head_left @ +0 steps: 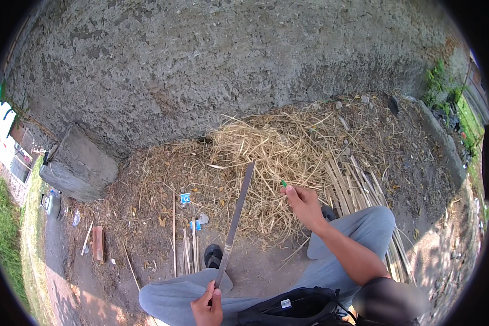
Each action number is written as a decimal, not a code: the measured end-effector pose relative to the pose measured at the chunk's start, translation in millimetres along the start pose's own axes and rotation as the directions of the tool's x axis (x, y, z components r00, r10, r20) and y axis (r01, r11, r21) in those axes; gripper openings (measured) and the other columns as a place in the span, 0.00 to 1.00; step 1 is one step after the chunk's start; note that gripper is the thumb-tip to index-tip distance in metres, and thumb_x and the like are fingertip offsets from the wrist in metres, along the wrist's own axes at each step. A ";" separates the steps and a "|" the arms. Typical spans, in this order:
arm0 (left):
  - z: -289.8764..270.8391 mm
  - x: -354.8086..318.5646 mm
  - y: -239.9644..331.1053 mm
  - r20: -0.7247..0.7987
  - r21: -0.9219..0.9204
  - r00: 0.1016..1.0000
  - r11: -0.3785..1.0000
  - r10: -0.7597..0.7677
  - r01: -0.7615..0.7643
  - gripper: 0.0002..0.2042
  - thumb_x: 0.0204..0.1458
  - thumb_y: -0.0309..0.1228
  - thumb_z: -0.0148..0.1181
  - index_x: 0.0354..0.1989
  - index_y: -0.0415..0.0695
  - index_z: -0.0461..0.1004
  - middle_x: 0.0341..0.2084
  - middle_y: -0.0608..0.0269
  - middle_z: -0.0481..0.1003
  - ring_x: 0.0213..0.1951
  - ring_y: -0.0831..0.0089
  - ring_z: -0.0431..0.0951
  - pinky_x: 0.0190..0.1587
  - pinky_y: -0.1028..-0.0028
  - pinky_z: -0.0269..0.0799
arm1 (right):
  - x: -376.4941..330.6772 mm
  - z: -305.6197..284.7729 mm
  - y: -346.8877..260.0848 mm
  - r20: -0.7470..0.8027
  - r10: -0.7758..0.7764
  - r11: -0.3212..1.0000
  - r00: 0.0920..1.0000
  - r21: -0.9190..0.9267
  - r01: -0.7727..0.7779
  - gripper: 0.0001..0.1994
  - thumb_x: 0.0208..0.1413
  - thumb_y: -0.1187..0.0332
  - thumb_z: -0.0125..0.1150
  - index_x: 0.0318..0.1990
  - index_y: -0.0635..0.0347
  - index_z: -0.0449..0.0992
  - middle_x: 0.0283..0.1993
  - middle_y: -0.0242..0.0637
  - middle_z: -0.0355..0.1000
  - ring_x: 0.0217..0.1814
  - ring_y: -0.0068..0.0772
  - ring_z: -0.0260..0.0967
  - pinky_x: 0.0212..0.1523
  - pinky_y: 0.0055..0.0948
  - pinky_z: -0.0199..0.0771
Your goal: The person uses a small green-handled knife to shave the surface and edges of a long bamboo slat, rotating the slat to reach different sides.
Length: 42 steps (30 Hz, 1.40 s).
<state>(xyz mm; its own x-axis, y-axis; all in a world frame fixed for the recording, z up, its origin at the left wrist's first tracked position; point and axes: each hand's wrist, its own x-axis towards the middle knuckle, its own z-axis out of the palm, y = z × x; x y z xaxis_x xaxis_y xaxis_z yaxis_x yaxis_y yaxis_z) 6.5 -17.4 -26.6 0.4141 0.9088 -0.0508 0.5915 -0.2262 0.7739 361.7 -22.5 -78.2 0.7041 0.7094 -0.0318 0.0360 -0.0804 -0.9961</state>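
Observation:
My left hand (207, 307), low in the picture, is closed round the lower end of a long, flat, dark strip (238, 212). The strip looks like a bamboo slat, with a paler band across it like a node, and slants up and slightly right. Ahead and to the right, my right hand (304, 206) pinches a small green object (284, 183) between thumb and fingers. Only its tip shows, so its kind cannot be told. Below and beyond that hand spreads a heap of pale shavings (266, 146).
Pale slats (358, 187) lie by my right leg, a few more (188, 252) by my left foot. A rough grey wall (228, 65) rises behind the heap. At left stand a concrete block (81, 163) and a kettle-like metal vessel (51, 204); a brick (98, 243) lies nearer. A black bag (288, 312) rests against my lap.

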 end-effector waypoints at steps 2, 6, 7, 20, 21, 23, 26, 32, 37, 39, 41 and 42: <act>3.0 -1.4 1.2 -0.042 0.013 0.999 1.000 0.024 -0.023 0.16 0.62 0.34 0.55 0.55 0.39 0.74 0.18 0.58 0.62 0.23 0.78 0.62 0.25 0.72 0.64 | -7.0 5.1 -1.4 0.105 -0.027 0.997 0.994 0.074 0.019 0.17 0.68 0.61 0.49 0.47 0.66 0.78 0.21 0.20 0.59 0.22 0.10 0.50 0.22 0.18 0.50; 4.3 -1.4 10.0 -0.022 -0.001 1.000 1.000 0.010 -0.010 0.16 0.61 0.34 0.55 0.55 0.39 0.74 0.18 0.58 0.62 0.22 0.78 0.61 0.25 0.72 0.63 | -14.7 6.9 -13.3 0.133 -0.081 0.993 0.988 0.091 0.069 0.16 0.68 0.61 0.49 0.47 0.66 0.78 0.21 0.20 0.59 0.22 0.10 0.51 0.22 0.18 0.51; 5.0 -1.3 10.4 -0.025 0.007 1.000 1.000 0.017 -0.017 0.16 0.61 0.34 0.56 0.54 0.39 0.74 0.17 0.58 0.61 0.22 0.78 0.61 0.25 0.72 0.63 | -15.6 7.5 -14.4 0.129 -0.100 0.994 0.987 0.067 0.092 0.17 0.67 0.60 0.52 0.46 0.68 0.79 0.21 0.21 0.61 0.23 0.11 0.51 0.22 0.19 0.52; 9.9 -2.0 15.9 0.014 0.044 0.997 0.996 0.072 -0.073 0.15 0.61 0.33 0.56 0.54 0.41 0.75 0.18 0.50 0.66 0.20 0.74 0.63 0.25 0.72 0.65 | -6.8 -10.8 -15.2 0.705 0.454 0.424 0.545 0.366 -0.828 0.28 0.70 0.46 0.30 0.58 0.60 0.65 0.26 0.28 0.61 0.17 0.17 0.51 0.16 0.18 0.55; 10.8 -1.7 15.6 0.014 0.045 0.997 0.996 0.073 -0.074 0.15 0.61 0.33 0.56 0.54 0.41 0.75 0.18 0.50 0.66 0.20 0.74 0.63 0.25 0.72 0.65 | -8.6 -9.4 -18.4 0.705 0.453 0.424 0.545 0.367 -0.828 0.28 0.70 0.46 0.30 0.58 0.60 0.65 0.26 0.28 0.61 0.17 0.17 0.51 0.16 0.18 0.55; 12.5 -2.1 15.1 0.018 0.051 0.978 0.977 0.208 -0.209 0.15 0.61 0.32 0.55 0.54 0.40 0.75 0.19 0.45 0.68 0.19 0.67 0.64 0.25 0.69 0.66 | -17.6 -7.0 -31.6 0.766 0.432 0.448 0.476 0.276 -0.850 0.29 0.71 0.47 0.24 0.55 0.63 0.66 0.25 0.29 0.61 0.18 0.15 0.51 0.17 0.18 0.56; 4.9 3.4 16.0 0.037 0.152 0.984 0.972 0.175 -0.178 0.14 0.61 0.30 0.54 0.53 0.41 0.75 0.19 0.46 0.69 0.19 0.59 0.65 0.26 0.65 0.66 | -23.3 -21.3 -54.3 0.826 0.340 0.548 0.450 0.215 -0.808 0.28 0.71 0.48 0.30 0.57 0.64 0.66 0.25 0.30 0.62 0.18 0.16 0.54 0.17 0.19 0.56; -18.9 41.2 -13.9 -0.139 0.583 0.839 0.728 0.526 -0.360 0.15 0.62 0.25 0.52 0.57 0.38 0.71 0.11 0.64 0.59 0.09 0.73 0.56 0.13 0.69 0.53 | -12.2 -67.8 -81.3 0.553 0.288 0.837 0.782 0.251 -0.486 0.19 0.67 0.58 0.51 0.55 0.64 0.69 0.24 0.28 0.65 0.21 0.15 0.59 0.17 0.20 0.57; -35.2 68.4 6.1 -0.086 0.755 0.747 0.532 0.659 -0.382 0.20 0.52 0.22 0.58 0.55 0.44 0.75 0.19 0.60 0.69 0.14 0.67 0.64 0.17 0.66 0.58 | -0.7 -56.5 -37.3 0.077 -0.013 0.996 0.997 -0.092 0.020 0.12 0.58 0.63 0.64 0.41 0.64 0.77 0.23 0.29 0.70 0.24 0.16 0.65 0.23 0.22 0.61; -39.6 86.4 7.2 -0.024 0.827 0.652 0.381 0.757 -0.413 0.20 0.51 0.22 0.59 0.55 0.46 0.76 0.22 0.62 0.72 0.16 0.69 0.65 0.18 0.68 0.58 | -9.9 -35.2 -61.7 0.171 0.220 0.966 0.960 0.100 -0.239 0.14 0.59 0.61 0.64 0.40 0.66 0.78 0.22 0.30 0.70 0.25 0.19 0.66 0.25 0.25 0.64; -37.4 107.1 20.2 0.116 0.855 0.447 0.140 0.887 -0.500 0.20 0.49 0.24 0.59 0.54 0.49 0.77 0.25 0.65 0.73 0.19 0.73 0.65 0.20 0.72 0.56 | -16.2 -21.7 -61.6 0.154 0.219 0.820 0.963 0.506 -0.268 0.17 0.60 0.59 0.63 0.42 0.67 0.78 0.23 0.32 0.70 0.26 0.18 0.66 0.26 0.26 0.66; -33.7 116.2 26.4 0.145 0.859 0.397 0.084 0.906 -0.505 0.19 0.51 0.27 0.59 0.54 0.52 0.77 0.26 0.67 0.73 0.19 0.76 0.62 0.20 0.74 0.53 | -15.5 -17.4 -56.9 0.104 0.209 0.805 0.972 0.547 -0.231 0.19 0.60 0.57 0.62 0.44 0.69 0.77 0.23 0.34 0.70 0.23 0.16 0.62 0.28 0.27 0.70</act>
<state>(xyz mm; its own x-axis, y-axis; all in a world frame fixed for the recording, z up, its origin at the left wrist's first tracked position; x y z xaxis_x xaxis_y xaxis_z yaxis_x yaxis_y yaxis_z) 47.0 94.0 9.2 0.8008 0.1053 0.5896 0.4351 -0.7788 -0.4519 361.0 -41.1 -19.6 0.6186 0.7457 -0.2475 -0.5217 0.1543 -0.8390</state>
